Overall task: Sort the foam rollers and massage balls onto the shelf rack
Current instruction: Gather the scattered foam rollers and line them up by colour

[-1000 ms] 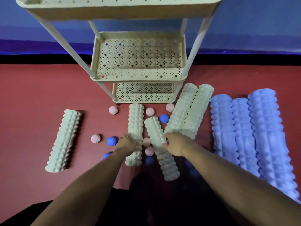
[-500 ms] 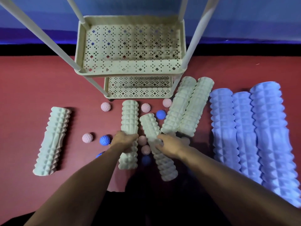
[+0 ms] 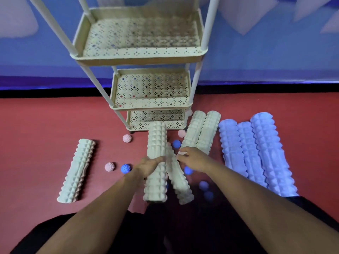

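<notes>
Step in hand: pick-up of two cream foam rollers, one per hand; nothing sits on the shelf rack [image 3: 139,56] yet.

Left hand [image 3: 146,166]: fingers wrapped round the middle of the left cream roller [image 3: 156,162], which stands tilted, far end raised toward the rack's lowest tray, near end down toward the person.

Right hand [image 3: 192,159]: curled on the second cream roller [image 3: 178,178], just right of the first and touching it near the grip. The contact is motion-blurred, so I judge it a hold but cannot confirm how fully the fingers close.

Beyond the right grip: two more cream rollers [image 3: 200,132] lying side by side; further right, three blue rollers [image 3: 253,154]. Left of the left grip: blue ball [image 3: 125,168], pink ball [image 3: 109,166], a lone cream roller [image 3: 78,169] well apart. More balls lie under and behind the held pair.

Next move, as judged: lift both clear of the balls, turn them to lie along a tray, and pass between the posts without snagging.
</notes>
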Tool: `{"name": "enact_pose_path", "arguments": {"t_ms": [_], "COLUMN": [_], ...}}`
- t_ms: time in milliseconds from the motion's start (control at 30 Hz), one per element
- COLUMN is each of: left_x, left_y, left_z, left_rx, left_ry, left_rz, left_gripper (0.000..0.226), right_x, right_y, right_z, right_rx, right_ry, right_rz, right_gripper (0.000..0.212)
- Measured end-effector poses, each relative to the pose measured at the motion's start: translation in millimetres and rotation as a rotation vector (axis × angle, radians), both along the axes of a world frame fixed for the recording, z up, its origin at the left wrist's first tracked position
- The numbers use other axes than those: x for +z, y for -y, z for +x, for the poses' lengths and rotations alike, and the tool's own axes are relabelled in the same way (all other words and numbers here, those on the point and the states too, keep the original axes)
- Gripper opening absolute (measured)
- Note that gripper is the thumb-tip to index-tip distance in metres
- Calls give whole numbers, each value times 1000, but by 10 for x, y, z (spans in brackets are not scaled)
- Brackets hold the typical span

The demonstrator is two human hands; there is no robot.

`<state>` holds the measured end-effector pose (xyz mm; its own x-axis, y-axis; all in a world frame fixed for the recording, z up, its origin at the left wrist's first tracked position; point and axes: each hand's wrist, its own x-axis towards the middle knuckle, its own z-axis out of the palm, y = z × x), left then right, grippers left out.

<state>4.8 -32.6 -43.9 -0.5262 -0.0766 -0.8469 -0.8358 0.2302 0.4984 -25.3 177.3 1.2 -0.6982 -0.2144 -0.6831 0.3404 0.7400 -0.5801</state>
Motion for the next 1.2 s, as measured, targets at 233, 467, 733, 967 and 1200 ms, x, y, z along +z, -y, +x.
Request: {"name": "enact_pose_path", "arguments": {"t_ms": [233,467,733,967,1200], "left_x": [857,1502,2203,2568,2487], "left_y": [-501,-793,-1285,-1754,-2068], "left_z": [408,778,674,462,281], "left_rx": [76,131,110,-34,-226], "left_ry": [-168,-310,-554,-587,-574], "left_rz": [185,303,450,465,367], "left_gripper": [104,59,50,46,30], "right_x": [753,1350,2119,2433,2216], "right_y": [5,-238,-637,-1175,-1645], "right_z": [570,1084,1115,959,798], "right_rx": [-115,-226,-315,-415,-475], "right_ry": [-85,-120,-328,-446,-482], "right_rz": [-160,-284,-458,-409,-271], "right_gripper": [47,51,52,43,45]}}
